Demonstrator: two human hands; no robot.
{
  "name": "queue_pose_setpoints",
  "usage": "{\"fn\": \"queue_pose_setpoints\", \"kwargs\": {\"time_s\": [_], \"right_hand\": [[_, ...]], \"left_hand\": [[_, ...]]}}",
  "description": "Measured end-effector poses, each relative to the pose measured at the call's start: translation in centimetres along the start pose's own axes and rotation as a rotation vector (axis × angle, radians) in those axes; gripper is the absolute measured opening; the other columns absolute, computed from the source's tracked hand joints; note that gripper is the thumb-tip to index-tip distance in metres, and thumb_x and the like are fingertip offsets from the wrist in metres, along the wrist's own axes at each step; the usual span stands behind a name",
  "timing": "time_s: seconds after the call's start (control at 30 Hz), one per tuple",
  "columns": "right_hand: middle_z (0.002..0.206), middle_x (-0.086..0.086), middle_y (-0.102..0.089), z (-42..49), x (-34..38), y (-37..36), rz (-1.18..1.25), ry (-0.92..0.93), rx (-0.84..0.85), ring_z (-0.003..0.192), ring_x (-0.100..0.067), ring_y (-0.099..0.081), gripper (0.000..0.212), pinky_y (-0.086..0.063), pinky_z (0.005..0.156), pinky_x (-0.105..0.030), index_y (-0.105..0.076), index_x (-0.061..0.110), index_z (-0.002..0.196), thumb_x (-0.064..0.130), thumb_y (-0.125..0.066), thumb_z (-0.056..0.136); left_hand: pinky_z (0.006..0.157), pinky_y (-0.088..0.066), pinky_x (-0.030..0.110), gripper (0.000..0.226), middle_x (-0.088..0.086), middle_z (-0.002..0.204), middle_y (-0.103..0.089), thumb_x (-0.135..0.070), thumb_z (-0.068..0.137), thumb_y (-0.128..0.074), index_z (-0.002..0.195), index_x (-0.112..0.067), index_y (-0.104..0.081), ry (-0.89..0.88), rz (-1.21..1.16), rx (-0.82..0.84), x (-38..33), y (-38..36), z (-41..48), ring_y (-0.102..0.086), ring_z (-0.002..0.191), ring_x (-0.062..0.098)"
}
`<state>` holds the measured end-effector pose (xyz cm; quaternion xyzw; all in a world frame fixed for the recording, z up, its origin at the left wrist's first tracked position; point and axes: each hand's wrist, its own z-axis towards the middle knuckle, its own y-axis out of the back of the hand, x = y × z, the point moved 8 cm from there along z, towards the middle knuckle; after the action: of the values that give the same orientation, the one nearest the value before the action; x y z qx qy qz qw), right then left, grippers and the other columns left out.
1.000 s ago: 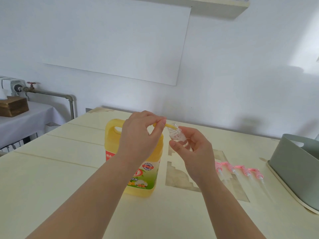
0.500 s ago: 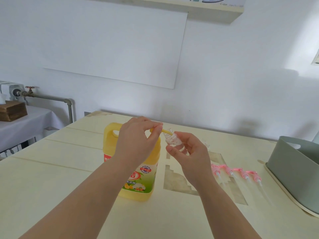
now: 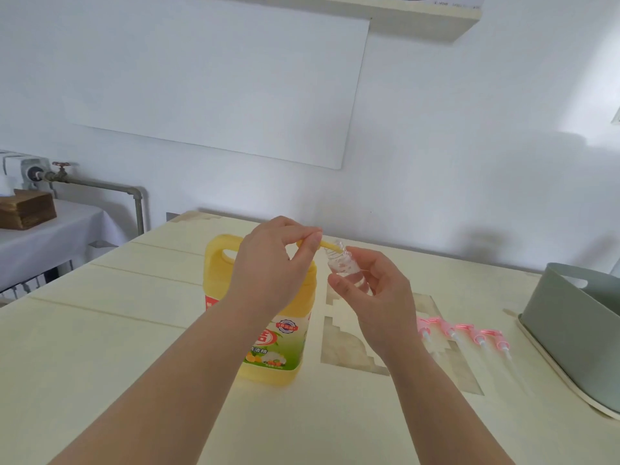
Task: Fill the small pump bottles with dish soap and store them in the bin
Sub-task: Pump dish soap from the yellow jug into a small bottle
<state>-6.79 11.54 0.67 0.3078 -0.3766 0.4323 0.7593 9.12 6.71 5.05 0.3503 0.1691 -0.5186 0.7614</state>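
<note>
Head view: my left hand [image 3: 271,273] pinches the yellow spout [image 3: 330,245], its tip at the mouth of the small bottle [image 3: 344,266], which my right hand [image 3: 375,297] grips tilted toward it, presumably to catch soap; the bin [image 3: 577,333] sits well right of that hand.

Jug [image 3: 268,330] centre; bin [image 3: 570,330] right; bare table [image 3: 84,364] left

Bright, soft daylight throughout, washed out and slightly hazy. A paler patch glows on the wall [image 3: 587,125] far above and right of the right hand [image 3: 379,297], and a faint shadow lies on the wall behind that hand. Wide-angle distortion curves the picture's edges.
</note>
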Motion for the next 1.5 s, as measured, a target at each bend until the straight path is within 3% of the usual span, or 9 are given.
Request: {"fn": "queue_pose_setpoints", "kwargs": {"time_s": [0.3,0.4,0.53,0.73,0.87,1.03,1.2,1.33,1.5], "right_hand": [[0.095,0.013,-0.072,-0.4,-1.4,-0.2,0.027,-0.024,-0.027,0.087,-0.011,-0.067,0.033,-0.052,0.075,-0.02,-0.066,0.026,0.104,0.012,-0.079,0.077],[0.094,0.013,-0.072,-0.6,-1.7,-0.2,0.027,-0.043,-0.027,0.086,-0.014,-0.066,0.033,-0.053,0.074,-0.022,-0.065,0.027,0.103,0.011,-0.078,0.078],[0.093,0.01,-0.072,-0.7,-1.8,-0.5,0.028,-0.067,-0.035,0.078,-0.014,-0.064,0.032,-0.053,0.073,-0.028,-0.066,0.024,0.104,0.012,-0.079,0.078],[0.088,0.015,-0.071,-0.6,-0.9,-0.2,0.001,-0.047,-0.037,0.069,-0.002,-0.058,0.03,-0.047,0.067,-0.018,-0.067,0.025,0.103,0.014,-0.078,0.077],[0.09,0.012,-0.072,-0.2,0.2,0.0,-0.018,-0.015,-0.033,0.068,0.002,-0.057,0.03,-0.046,0.066,-0.013,-0.067,0.023,0.105,0.014,-0.078,0.078],[0.092,0.009,-0.072,0.0,0.7,0.1,-0.035,0.012,-0.026,0.069,0.003,-0.058,0.032,-0.045,0.066,-0.011,-0.067,0.02,0.107,0.012,-0.077,0.078],[0.094,0.011,-0.073,-0.1,-0.2,0.2,-0.045,0.001,-0.036,0.081,-0.001,-0.064,0.033,-0.047,0.07,-0.013,-0.067,0.025,0.107,0.015,-0.079,0.077],[0.096,0.016,-0.072,-0.2,-0.9,0.1,-0.042,-0.015,-0.041,0.088,-0.004,-0.065,0.034,-0.049,0.073,-0.014,-0.066,0.032,0.105,0.016,-0.079,0.077],[0.096,0.014,-0.072,-0.5,-1.4,0.0,-0.032,-0.026,-0.031,0.086,-0.005,-0.065,0.034,-0.051,0.075,-0.018,-0.066,0.028,0.105,0.014,-0.079,0.077]], "left_hand": [[0.085,-0.038,0.029,0.037,-0.017,0.087,-0.063,-0.047,0.089,-0.043,0.102,-0.03,-0.073,-0.149,0.14,-0.059,-0.1,-0.2,-0.9,-0.053,0.088,0.005],[0.086,-0.028,0.023,0.034,-0.016,0.09,-0.065,-0.046,0.09,-0.044,0.103,-0.031,-0.072,-0.135,0.176,-0.044,0.0,-0.4,-0.8,-0.051,0.086,0.003],[0.089,-0.032,0.025,0.025,-0.014,0.095,-0.065,-0.039,0.094,-0.05,0.107,-0.032,-0.07,-0.086,0.198,0.022,-0.1,-0.3,-0.7,-0.048,0.084,0.003],[0.078,-0.039,0.025,0.023,-0.019,0.101,-0.06,-0.046,0.091,-0.052,0.108,-0.04,-0.066,0.15,0.166,0.264,0.6,-0.1,0.9,-0.053,0.094,0.002],[0.074,-0.039,0.023,0.019,-0.018,0.098,-0.062,-0.045,0.09,-0.054,0.102,-0.04,-0.068,0.143,0.142,0.308,-0.1,0.3,1.9,-0.054,0.091,0.0],[0.065,-0.036,0.011,0.012,-0.022,0.086,-0.063,-0.041,0.088,-0.059,0.09,-0.036,-0.07,0.173,0.015,0.26,0.4,0.1,1.9,-0.054,0.085,-0.008],[0.072,-0.037,0.015,0.012,-0.022,0.087,-0.062,-0.041,0.086,-0.061,0.088,-0.033,-0.07,0.181,-0.013,0.169,1.1,-0.3,1.1,-0.054,0.091,-0.004],[0.07,-0.031,-0.001,0.015,-0.029,0.079,-0.053,-0.039,0.087,-0.062,0.088,-0.03,-0.073,0.143,0.004,0.117,1.1,-0.2,0.7,-0.046,0.082,-0.022],[0.078,-0.04,0.023,0.018,-0.022,0.083,-0.059,-0.04,0.087,-0.06,0.09,-0.029,-0.074,0.116,0.052,0.119,0.9,-0.3,0.6,-0.053,0.087,0.0]]}}
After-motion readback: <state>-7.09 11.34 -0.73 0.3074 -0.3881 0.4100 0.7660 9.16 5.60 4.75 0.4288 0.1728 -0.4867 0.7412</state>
